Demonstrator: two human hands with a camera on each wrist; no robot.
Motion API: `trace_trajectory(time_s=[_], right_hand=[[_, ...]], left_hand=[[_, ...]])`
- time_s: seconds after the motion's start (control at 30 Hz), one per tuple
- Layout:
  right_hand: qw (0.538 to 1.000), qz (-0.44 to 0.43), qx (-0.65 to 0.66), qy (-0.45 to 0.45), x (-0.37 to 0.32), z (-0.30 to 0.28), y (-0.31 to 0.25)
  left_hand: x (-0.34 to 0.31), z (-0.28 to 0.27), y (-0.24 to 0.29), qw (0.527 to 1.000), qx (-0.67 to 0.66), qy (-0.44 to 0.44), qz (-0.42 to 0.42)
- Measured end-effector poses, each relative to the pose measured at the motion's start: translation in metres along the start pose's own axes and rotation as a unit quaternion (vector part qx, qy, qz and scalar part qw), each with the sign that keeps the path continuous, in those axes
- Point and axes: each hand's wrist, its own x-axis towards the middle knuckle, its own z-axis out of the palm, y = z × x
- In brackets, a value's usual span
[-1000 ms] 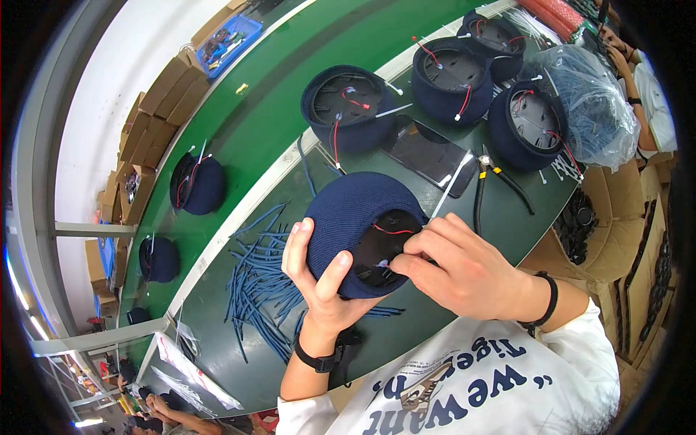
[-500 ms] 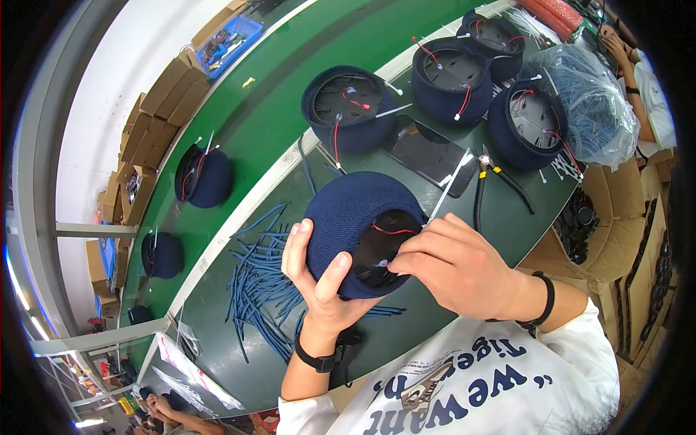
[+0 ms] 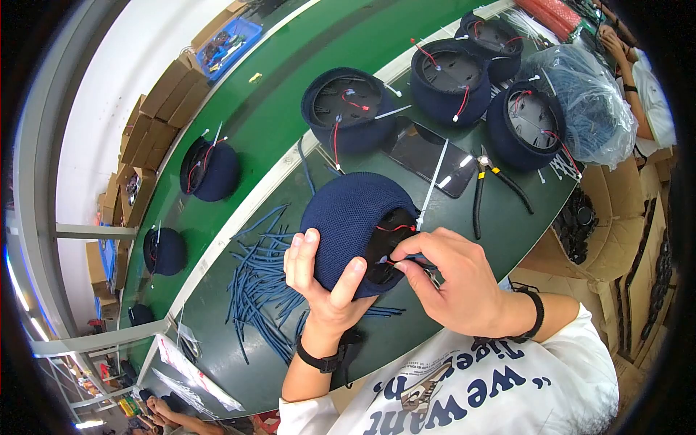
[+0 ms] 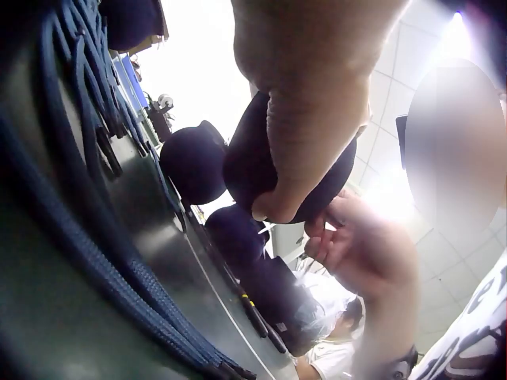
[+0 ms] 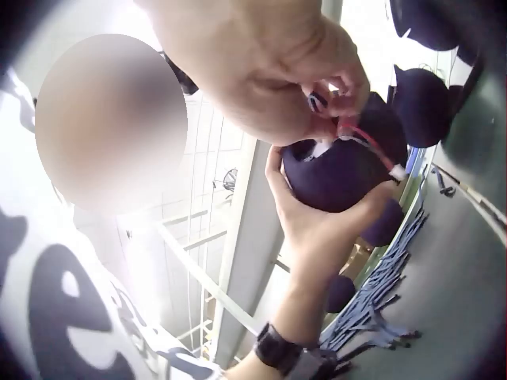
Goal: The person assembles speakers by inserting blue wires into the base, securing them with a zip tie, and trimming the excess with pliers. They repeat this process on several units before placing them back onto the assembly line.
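A round navy fabric-covered speaker shell [image 3: 348, 217] is held up over the bench, its black open underside tilted toward the right hand. My left hand [image 3: 322, 290] grips it from below and the left, fingers and thumb spread round the fabric. At the opening, my right hand [image 3: 464, 283] pinches a thin dark cord between thumb and forefinger; the fingers partly hide it. A red wire [image 3: 395, 229] runs inside the opening, and a white cable tie [image 3: 434, 181] sticks up from its edge. In the right wrist view, a white connector [image 5: 398, 171] ends the red wire.
Several similar shells [image 3: 348, 134] stand at the bench's far side and on the green conveyor [image 3: 275, 109]. Blue cords [image 3: 264, 297] lie on the left. A phone [image 3: 417, 156] and cutting pliers [image 3: 493, 185] lie beyond the hands. A bag of cords [image 3: 591, 109] and an open carton [image 3: 609, 225] are at right.
My right hand has shifted slightly right, and a dark cord now shows in its fingers. The held shell has turned a little, tipping its cable tie upright. Shells on the conveyor have moved rightward.
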Motion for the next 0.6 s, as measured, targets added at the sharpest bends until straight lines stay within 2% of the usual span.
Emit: trace_trajectory(time_s=[0.13, 0.33, 0.43, 0.53, 0.6], right_hand=[[0.994, -0.101, -0.043, -0.005, -0.001, 0.004, 0.011], [0.991, -0.131, 0.025, 0.022, 0.004, 0.006, 0.016], [0.994, -0.088, 0.040, 0.040, 0.001, 0.008, 0.013], [0.994, -0.060, 0.051, 0.079, -0.002, 0.012, 0.013], [0.997, -0.034, 0.037, 0.061, -0.004, 0.006, 0.006]], left_hand=[[0.002, -0.002, 0.000, 0.999, -0.030, 0.000, -0.022], [0.004, 0.000, -0.003, 0.997, -0.079, -0.006, -0.025], [0.003, 0.002, 0.000, 0.997, -0.073, -0.008, -0.028], [0.005, 0.005, 0.003, 0.992, -0.108, 0.030, -0.052], [0.004, 0.002, 0.004, 0.995, -0.085, 0.010, -0.055]])
